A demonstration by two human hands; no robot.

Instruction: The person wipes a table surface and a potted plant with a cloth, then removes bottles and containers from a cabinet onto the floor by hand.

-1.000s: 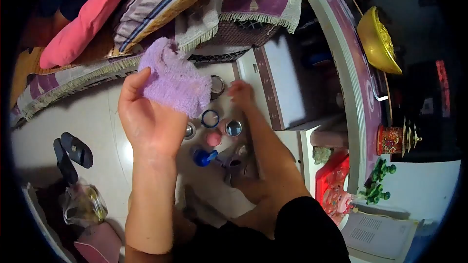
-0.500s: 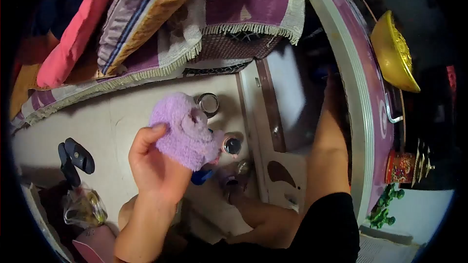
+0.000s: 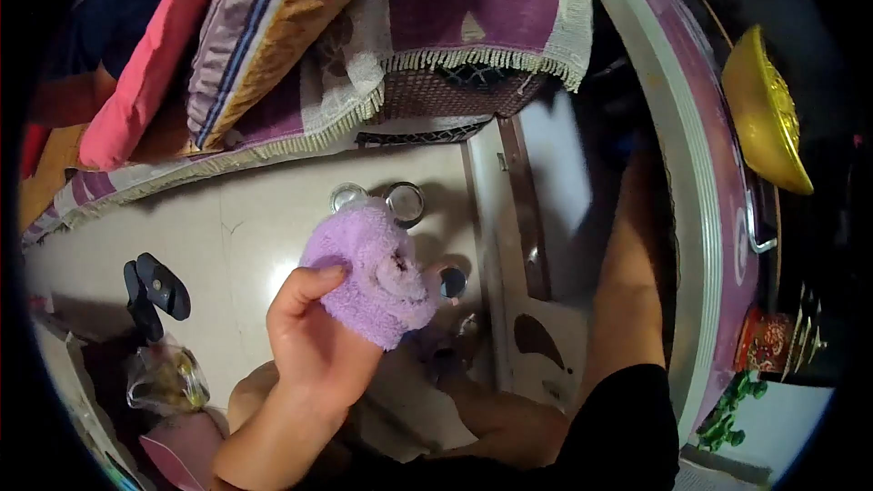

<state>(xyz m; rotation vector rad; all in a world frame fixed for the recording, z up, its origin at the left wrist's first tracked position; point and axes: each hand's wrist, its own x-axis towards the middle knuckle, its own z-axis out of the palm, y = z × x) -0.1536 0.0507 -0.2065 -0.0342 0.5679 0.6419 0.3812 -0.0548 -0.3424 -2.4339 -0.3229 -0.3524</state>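
Observation:
A fluffy lavender cloth (image 3: 368, 277) is bunched up in my left hand (image 3: 314, 332), with the thumb pressed on its near side. A dark stain shows on its folded right part. My right forearm (image 3: 627, 282) stretches up the view into the dark space under the purple-topped shelf edge. Shadow swallows the right hand at its end, so its fingers and anything in them do not show. A blurred bluish patch (image 3: 623, 145) lies close to that wrist.
Below the cloth, round jars (image 3: 405, 203) stand on the tiled floor (image 3: 245, 236). Dark slippers (image 3: 164, 286) and a plastic bag (image 3: 168, 377) lie at left. A fringed cover (image 3: 473, 0) drapes the seat. On the shelf sits a gold ingot-shaped ornament (image 3: 766, 114).
The view has shifted, so most things appear farther right. My left hand has turned the cloth a little, showing more of the stain. A second metal-rimmed jar now shows behind the cloth.

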